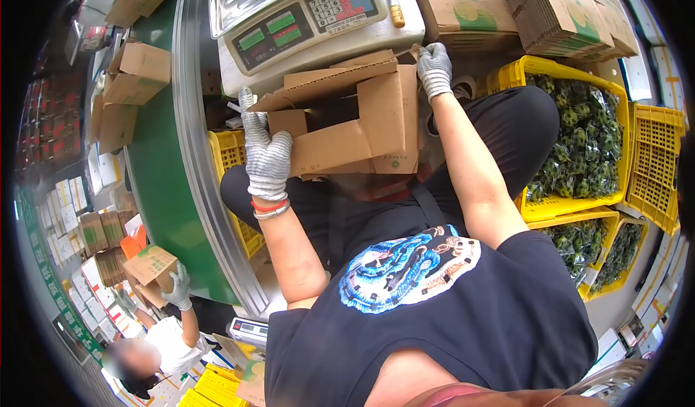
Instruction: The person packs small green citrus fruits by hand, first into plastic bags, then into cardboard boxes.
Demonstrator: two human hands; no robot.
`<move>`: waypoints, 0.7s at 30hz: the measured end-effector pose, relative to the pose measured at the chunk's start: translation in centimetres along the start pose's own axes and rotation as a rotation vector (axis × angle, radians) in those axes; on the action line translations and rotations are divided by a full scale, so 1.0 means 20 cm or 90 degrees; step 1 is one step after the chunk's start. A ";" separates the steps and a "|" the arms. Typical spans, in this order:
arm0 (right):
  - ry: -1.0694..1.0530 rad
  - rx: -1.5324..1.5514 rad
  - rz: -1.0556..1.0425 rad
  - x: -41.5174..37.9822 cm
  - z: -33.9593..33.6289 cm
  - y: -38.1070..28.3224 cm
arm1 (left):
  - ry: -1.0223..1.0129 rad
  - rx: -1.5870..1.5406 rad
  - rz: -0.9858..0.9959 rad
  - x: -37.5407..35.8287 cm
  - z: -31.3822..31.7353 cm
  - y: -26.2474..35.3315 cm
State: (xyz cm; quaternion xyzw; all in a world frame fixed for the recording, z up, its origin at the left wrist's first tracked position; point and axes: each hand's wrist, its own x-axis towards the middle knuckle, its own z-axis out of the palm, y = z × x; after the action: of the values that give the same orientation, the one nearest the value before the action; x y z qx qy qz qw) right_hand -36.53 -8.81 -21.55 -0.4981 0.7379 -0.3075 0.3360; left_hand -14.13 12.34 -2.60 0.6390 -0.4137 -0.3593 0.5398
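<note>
A brown cardboard box (329,146) is held between my hands in front of my lap, partly unfolded, with its flaps standing open and a dark gap inside. My left hand (266,154), in a grey-striped glove, grips the box's left side. At the upper right corner, my gloved right hand (434,65) pinches the edge of a flap. Just beyond the box stands a digital weighing scale (304,27) with a metal pan and lit green displays.
Stacked flat cartons (550,16) lie at upper right. A yellow crate (615,88) of bagged green produce (575,139) stands right of my knee. Left runs a green conveyor belt (163,183) with open boxes (137,74). A small bottle (395,10) is beside the scale. A gloved co-worker (170,342) handles a carton (150,264).
</note>
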 end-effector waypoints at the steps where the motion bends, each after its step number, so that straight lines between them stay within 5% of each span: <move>1: 0.033 0.011 0.014 0.01 0.01 0.03 | 0.009 0.001 0.000 0.00 -0.01 -0.01; 3: 0.034 0.254 0.150 0.05 -0.04 0.02 | 0.025 0.002 0.000 0.00 -0.04 -0.02; 6: 0.014 0.413 0.173 0.16 -0.11 0.07 | 0.019 -0.005 -0.002 0.01 -0.02 0.00; 13: 0.058 0.616 -0.075 0.01 -0.67 -0.35 | 0.057 0.170 0.135 0.00 -0.03 -0.03; 14: 0.070 0.658 -0.073 0.00 -0.75 -0.40 | 0.081 0.060 0.117 -0.01 -0.03 -0.05; 19: 0.049 0.741 -0.179 0.00 -1.13 -0.42 | 0.180 0.403 0.178 -0.01 -0.15 -0.09; 21: 0.036 0.709 -0.166 -0.03 -1.30 -0.41 | 0.168 0.329 0.176 -0.01 -0.15 -0.05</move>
State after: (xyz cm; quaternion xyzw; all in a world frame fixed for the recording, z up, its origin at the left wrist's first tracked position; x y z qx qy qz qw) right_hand -52.88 -7.78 0.26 -0.3246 0.4057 -0.7021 0.4870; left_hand -11.30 13.83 -3.13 0.7336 -0.5008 -0.0797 0.4524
